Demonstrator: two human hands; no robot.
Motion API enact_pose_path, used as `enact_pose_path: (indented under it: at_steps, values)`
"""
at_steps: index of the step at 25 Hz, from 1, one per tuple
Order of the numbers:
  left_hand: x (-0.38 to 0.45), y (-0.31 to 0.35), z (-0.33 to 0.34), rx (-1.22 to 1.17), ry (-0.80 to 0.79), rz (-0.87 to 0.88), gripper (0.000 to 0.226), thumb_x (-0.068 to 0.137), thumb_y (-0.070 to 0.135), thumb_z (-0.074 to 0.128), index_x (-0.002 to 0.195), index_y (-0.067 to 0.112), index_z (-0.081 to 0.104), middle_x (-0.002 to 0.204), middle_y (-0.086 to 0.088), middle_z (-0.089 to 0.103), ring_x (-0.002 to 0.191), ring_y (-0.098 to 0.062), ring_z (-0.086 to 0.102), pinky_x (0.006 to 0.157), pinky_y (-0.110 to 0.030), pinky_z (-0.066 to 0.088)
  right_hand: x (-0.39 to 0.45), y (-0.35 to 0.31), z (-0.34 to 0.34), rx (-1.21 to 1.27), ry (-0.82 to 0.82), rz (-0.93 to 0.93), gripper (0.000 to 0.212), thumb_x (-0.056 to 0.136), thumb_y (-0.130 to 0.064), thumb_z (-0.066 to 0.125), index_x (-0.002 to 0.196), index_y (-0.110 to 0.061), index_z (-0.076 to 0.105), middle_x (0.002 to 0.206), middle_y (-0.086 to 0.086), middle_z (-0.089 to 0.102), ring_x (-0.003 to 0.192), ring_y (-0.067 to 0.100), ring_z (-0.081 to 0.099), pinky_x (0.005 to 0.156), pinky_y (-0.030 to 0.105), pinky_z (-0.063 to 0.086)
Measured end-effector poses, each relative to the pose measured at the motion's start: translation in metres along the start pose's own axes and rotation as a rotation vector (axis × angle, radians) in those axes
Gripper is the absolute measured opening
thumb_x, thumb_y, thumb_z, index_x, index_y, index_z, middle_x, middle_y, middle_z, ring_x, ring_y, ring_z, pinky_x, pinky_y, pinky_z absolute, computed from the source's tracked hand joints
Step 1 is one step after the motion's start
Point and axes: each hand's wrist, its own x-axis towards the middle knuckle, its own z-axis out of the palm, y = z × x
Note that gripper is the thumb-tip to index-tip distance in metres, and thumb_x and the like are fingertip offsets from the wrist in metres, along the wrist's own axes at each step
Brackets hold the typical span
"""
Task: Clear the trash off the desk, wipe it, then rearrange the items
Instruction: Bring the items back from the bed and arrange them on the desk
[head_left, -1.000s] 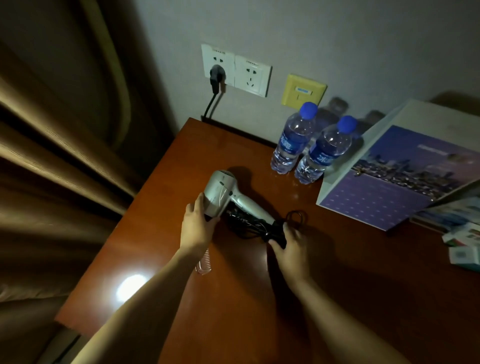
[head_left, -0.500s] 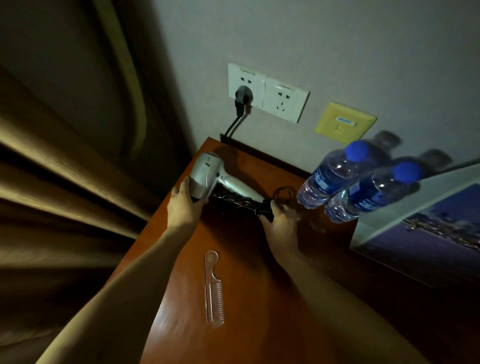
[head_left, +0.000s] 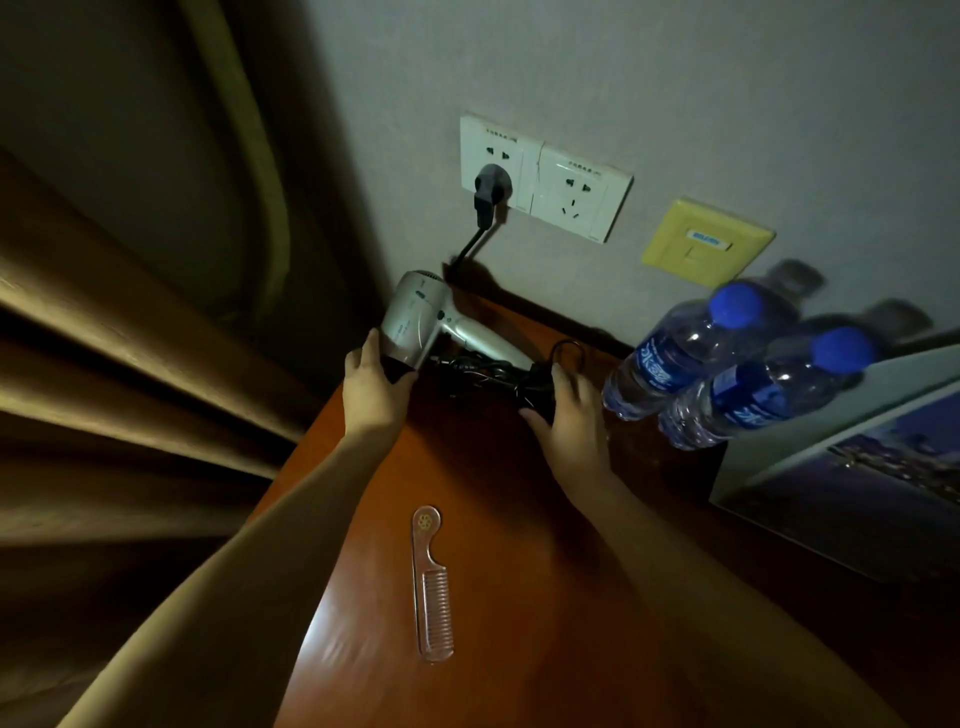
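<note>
A silver hair dryer lies at the far left corner of the reddish wooden desk, close to the wall. My left hand grips its barrel end. My right hand holds the black handle end, where the bundled black cord lies beside the handle. A clear plastic comb lies flat on the desk nearer to me, between my forearms.
Two water bottles with blue caps stand at the right by the wall. A purple-printed board leans at the far right. A black plug sits in the white wall socket. Brown curtains hang along the desk's left edge.
Both hands have slid the hair dryer away from me and to the left, up to the desk's far corner by the wall. The comb that my left arm hid now lies uncovered.
</note>
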Motion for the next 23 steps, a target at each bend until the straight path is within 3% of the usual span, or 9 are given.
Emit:
enact_pose_path:
  at_steps: [2,4,7,9,11,17,19,21,23]
  values:
    - [-0.026,-0.025,0.001,0.069,-0.060,0.022,0.067,0.086,0.013,0.065,0.144,0.010,0.031,0.138,-0.017,0.038,0.124,-0.031,0.044,0.103,-0.035,0.039,-0.030,-0.003,-0.005,0.001,-0.011,0.015,0.067,0.091,-0.034,0.059,0.145,-0.006,0.031,0.147,0.018,0.031,0.137,0.030,0.030,0.108,0.033,0.031]
    - [-0.058,-0.052,-0.001,0.241,-0.198,0.225,0.051,0.088,0.013,0.062,0.136,0.009,0.046,0.129,-0.016,0.046,0.118,-0.031,0.047,0.099,-0.034,0.039,-0.078,-0.012,0.004,0.012,-0.158,0.056,0.064,0.091,-0.040,0.056,0.144,-0.011,0.033,0.146,0.014,0.031,0.136,0.027,0.031,0.108,0.031,0.033]
    - [-0.094,-0.082,-0.007,0.411,-0.362,0.666,0.037,0.086,0.023,0.051,0.120,0.014,0.062,0.122,-0.012,0.059,0.103,-0.030,0.057,0.086,-0.040,0.051,-0.156,-0.031,0.033,-0.018,-0.253,-0.058,0.055,0.080,-0.057,0.050,0.118,-0.016,0.052,0.112,0.010,0.055,0.102,0.029,0.058,0.085,0.034,0.053]
    - [-0.108,-0.095,-0.014,0.493,-0.406,0.822,0.038,0.085,0.027,0.045,0.116,0.016,0.065,0.123,-0.006,0.062,0.106,-0.021,0.056,0.078,-0.035,0.053,-0.191,-0.037,0.048,-0.086,-0.323,-0.112,0.058,0.060,-0.070,0.056,0.092,-0.021,0.060,0.088,-0.002,0.059,0.078,0.018,0.062,0.065,0.025,0.054]
    - [-0.116,-0.104,-0.021,0.547,-0.447,0.893,0.039,0.084,0.027,0.043,0.115,0.018,0.066,0.124,0.000,0.063,0.115,-0.017,0.051,0.078,-0.032,0.053,-0.207,-0.044,0.048,-0.170,-0.405,-0.151,0.060,0.040,-0.070,0.074,0.078,-0.025,0.061,0.079,-0.007,0.060,0.071,0.013,0.061,0.060,0.023,0.052]
    - [-0.115,-0.102,-0.021,0.668,-0.428,0.829,0.048,0.079,0.022,0.040,0.117,0.013,0.066,0.125,-0.004,0.063,0.112,-0.022,0.062,0.098,-0.028,0.041,-0.187,-0.020,0.041,-0.206,-0.234,-0.250,0.047,0.054,-0.043,0.083,0.092,-0.020,0.068,0.086,-0.003,0.062,0.077,0.015,0.060,0.061,0.021,0.052]
    - [-0.107,-0.097,-0.010,0.631,-0.423,0.755,0.047,0.082,0.016,0.040,0.123,0.006,0.060,0.130,-0.012,0.058,0.119,-0.030,0.056,0.099,-0.038,0.044,-0.158,-0.015,0.032,-0.212,-0.180,-0.223,0.042,0.057,-0.035,0.085,0.093,-0.016,0.073,0.084,0.000,0.065,0.074,0.017,0.063,0.059,0.022,0.052]
    - [-0.097,-0.083,0.000,0.566,-0.428,0.655,0.045,0.089,0.006,0.042,0.134,0.002,0.048,0.141,-0.016,0.045,0.133,-0.033,0.040,0.110,-0.041,0.025,-0.120,-0.011,0.028,-0.183,-0.141,-0.190,0.035,0.062,-0.020,0.086,0.093,-0.008,0.074,0.084,0.007,0.066,0.074,0.024,0.064,0.058,0.029,0.054]
    - [-0.085,-0.071,0.007,0.543,-0.375,0.595,0.049,0.094,-0.001,0.039,0.143,0.004,0.034,0.151,-0.013,0.028,0.143,-0.027,0.021,0.114,-0.027,0.006,-0.086,-0.009,0.027,-0.176,-0.144,-0.188,0.029,0.066,-0.008,0.082,0.092,-0.001,0.072,0.085,0.014,0.065,0.076,0.031,0.064,0.060,0.035,0.054]
